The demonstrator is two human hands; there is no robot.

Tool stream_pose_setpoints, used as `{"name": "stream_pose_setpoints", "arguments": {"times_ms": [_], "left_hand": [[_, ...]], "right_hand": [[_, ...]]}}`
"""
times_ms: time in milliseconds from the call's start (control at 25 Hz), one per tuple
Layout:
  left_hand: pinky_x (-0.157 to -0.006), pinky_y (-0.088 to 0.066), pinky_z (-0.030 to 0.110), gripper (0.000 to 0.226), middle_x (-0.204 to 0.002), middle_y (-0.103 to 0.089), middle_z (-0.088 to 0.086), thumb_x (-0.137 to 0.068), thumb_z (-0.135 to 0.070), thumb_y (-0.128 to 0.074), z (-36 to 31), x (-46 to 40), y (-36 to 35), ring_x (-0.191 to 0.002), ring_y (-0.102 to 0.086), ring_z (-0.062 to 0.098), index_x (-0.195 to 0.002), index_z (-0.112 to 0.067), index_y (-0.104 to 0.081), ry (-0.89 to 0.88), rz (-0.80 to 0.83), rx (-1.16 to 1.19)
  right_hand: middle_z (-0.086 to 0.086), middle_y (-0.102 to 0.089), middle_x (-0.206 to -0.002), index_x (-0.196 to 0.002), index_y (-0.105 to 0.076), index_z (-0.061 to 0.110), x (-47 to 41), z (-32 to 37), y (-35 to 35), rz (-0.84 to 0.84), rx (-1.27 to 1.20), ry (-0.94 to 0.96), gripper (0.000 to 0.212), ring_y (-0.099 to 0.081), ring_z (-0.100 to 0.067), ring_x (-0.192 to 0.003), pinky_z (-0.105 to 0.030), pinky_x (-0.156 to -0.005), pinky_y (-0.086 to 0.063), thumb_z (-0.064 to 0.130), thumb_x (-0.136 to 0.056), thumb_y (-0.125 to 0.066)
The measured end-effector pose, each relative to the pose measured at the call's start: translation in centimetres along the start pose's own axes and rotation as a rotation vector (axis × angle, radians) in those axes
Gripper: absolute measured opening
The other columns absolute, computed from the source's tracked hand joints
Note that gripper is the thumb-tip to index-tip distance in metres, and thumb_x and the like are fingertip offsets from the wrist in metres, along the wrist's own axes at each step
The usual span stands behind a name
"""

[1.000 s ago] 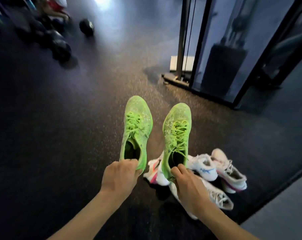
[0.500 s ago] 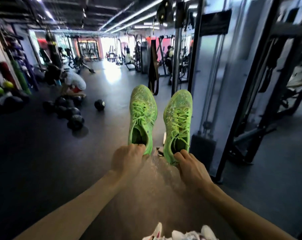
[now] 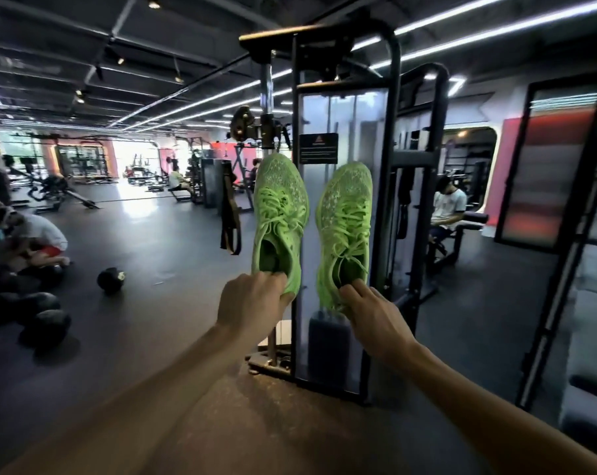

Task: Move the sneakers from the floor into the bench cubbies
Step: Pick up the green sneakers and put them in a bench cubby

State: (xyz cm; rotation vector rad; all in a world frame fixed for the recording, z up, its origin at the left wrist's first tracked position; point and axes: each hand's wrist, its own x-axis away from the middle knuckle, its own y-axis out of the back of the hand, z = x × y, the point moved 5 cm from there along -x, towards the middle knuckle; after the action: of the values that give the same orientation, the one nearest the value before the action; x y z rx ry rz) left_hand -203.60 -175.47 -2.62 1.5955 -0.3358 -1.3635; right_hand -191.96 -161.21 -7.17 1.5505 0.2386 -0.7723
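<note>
Hiding most of its own fingers inside the shoe's collar, the left hand (image 3: 252,305) has its grip curled over the heel rim of the left green sneaker (image 3: 280,222), and the right hand (image 3: 372,318) pinches the heel of the right green sneaker (image 3: 345,231) the same way, thumb and fingertips dug into the opening; neither sole can be seen, and both forearms run out of the near edge of the view. The two sneakers are held up in the air side by side, toes pointing up and away, a narrow gap between them, in front of the tall cable machine (image 3: 341,114) whose frosted panel stands just behind them. No bench or cubbies can be made out. Dark gym floor (image 3: 160,330) spreads wide to the left, where medicine balls (image 3: 110,281) lie near a crouching person (image 3: 40,234) partly cut off by the left edge; to the right a seated person (image 3: 447,207) is half hidden behind the machine's upright, and a dark frame (image 3: 564,269) crowds the right edge
</note>
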Motion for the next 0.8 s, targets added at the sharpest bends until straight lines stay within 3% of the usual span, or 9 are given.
{"name": "stream_pose_setpoints", "arguments": {"times_ms": [120,320,520,640,800], "left_hand": [[-0.055,-0.033,0.030,0.031,-0.081,-0.062,0.001,-0.095,-0.045,-0.049,-4.9,-1.3,1.4,-0.075,-0.061,0.027,-0.077,-0.022,-0.038,-0.098,-0.051,0.076],[-0.048,-0.030,0.029,0.039,-0.060,-0.052,0.000,-0.089,-0.039,-0.064,-16.1,-3.3,3.8,-0.054,-0.054,0.027,-0.068,-0.020,-0.037,-0.286,-0.117,0.256],[-0.055,-0.031,0.030,0.035,-0.078,-0.064,0.002,-0.092,-0.045,-0.055,-32.1,-3.3,7.1,-0.075,-0.063,0.028,-0.074,-0.021,-0.038,-0.384,-0.151,0.340],[-0.053,-0.034,0.031,0.036,-0.075,-0.064,0.003,-0.091,-0.044,-0.058,-42.8,-2.0,9.5,-0.071,-0.063,0.028,-0.072,-0.019,-0.041,-0.473,-0.143,0.420],[-0.059,-0.035,0.032,0.031,-0.088,-0.068,0.004,-0.092,-0.047,-0.054,-56.8,-0.1,12.3,-0.085,-0.064,0.031,-0.083,-0.017,-0.056,-0.559,-0.155,0.485]], "right_hand": [[-0.004,-0.048,-0.111,-0.117,-0.049,0.016,2.7,-2.8,4.5,-0.026,0.068,-0.067,0.027,-0.051,-0.029,-0.101,-0.040,-0.062,-0.043,0.011,-0.091,-0.048],[-0.001,-0.049,-0.106,-0.109,-0.048,0.019,10.4,-10.0,12.9,-0.088,0.203,-0.188,0.020,-0.052,-0.026,-0.096,-0.038,-0.058,-0.044,0.015,-0.091,-0.052],[-0.006,-0.050,-0.102,-0.104,-0.051,0.017,21.8,-18.1,23.1,-0.148,0.321,-0.340,0.011,-0.054,-0.031,-0.093,-0.039,-0.055,-0.038,0.019,-0.093,-0.050],[-0.006,-0.051,-0.100,-0.105,-0.051,0.016,30.1,-22.9,29.5,-0.148,0.393,-0.419,0.013,-0.056,-0.031,-0.089,-0.043,-0.054,-0.046,0.015,-0.091,-0.051],[-0.004,-0.052,-0.105,-0.111,-0.053,0.015,41.2,-28.7,37.9,-0.129,0.487,-0.536,0.017,-0.056,-0.025,-0.091,-0.042,-0.065,-0.052,0.019,-0.095,-0.049]]}}
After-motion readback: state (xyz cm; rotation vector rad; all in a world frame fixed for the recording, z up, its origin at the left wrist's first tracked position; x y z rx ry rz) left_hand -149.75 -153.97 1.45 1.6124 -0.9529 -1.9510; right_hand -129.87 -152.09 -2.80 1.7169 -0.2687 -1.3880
